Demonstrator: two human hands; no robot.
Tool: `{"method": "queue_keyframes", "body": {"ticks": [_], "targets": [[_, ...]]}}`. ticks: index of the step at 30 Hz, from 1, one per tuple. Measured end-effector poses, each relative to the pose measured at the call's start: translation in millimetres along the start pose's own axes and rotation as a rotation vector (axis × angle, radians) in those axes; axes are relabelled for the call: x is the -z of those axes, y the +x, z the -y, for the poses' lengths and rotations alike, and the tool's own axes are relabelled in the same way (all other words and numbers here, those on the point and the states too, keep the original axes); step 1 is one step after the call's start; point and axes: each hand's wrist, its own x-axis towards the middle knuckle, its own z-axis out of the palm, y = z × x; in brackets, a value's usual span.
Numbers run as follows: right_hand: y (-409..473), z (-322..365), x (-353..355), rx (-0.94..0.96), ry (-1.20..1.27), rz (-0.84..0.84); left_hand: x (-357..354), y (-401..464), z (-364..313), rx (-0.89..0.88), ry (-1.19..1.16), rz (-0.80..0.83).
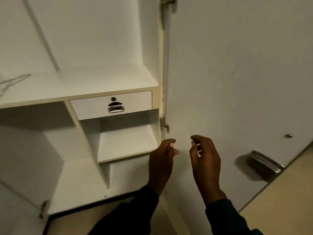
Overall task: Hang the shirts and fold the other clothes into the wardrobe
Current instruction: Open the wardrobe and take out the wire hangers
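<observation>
The white wardrobe [81,87] stands open in front of me, and no clothes show in it. A thin wire hanger [15,82] lies on its wide upper shelf at the far left. My left hand [162,158] hovers by the lower right shelf [125,143], fingers loosely curled and holding nothing. My right hand [205,158] is raised beside it in front of the open right door [237,73]. Its fingers are curled, with small pale glints between them; I cannot tell whether they hold something. Both sleeves are dark.
A shut drawer [111,104] with a metal pull and keyhole sits under the upper shelf. The right door carries a metal handle [264,165] and a lock [288,136]. A left door edge with a hinge [44,209] shows at bottom left. Beige floor [279,209] lies below.
</observation>
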Motion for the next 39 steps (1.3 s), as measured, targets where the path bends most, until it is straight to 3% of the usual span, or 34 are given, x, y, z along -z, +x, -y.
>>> {"method": "queue_keyframes", "body": {"ticks": [5, 12, 22, 29, 39], "targets": [[-22.4, 19.5, -78.8, 0.067, 0.049, 0.206, 87.8, -2.7, 60.9, 0.108, 0.092, -0.153], [-29.4, 110.2, -194.4, 0.220, 0.246, 0.414, 216.0, 21.4, 123.0, 0.247, 0.107, -0.468], [22.1, 255.6, -387.2, 0.525, 0.343, 0.505, 402.9, 136.2, 196.0, 0.281, -0.003, -0.789], [62.5, 359.6, -477.7, 0.471, 0.433, 0.605, 514.4, 193.8, 235.2, 0.250, 0.084, -0.814], [119.3, 461.5, -617.0, 0.745, 0.315, 0.796, 613.6, 265.4, 280.4, 0.380, 0.243, -0.897]]}}
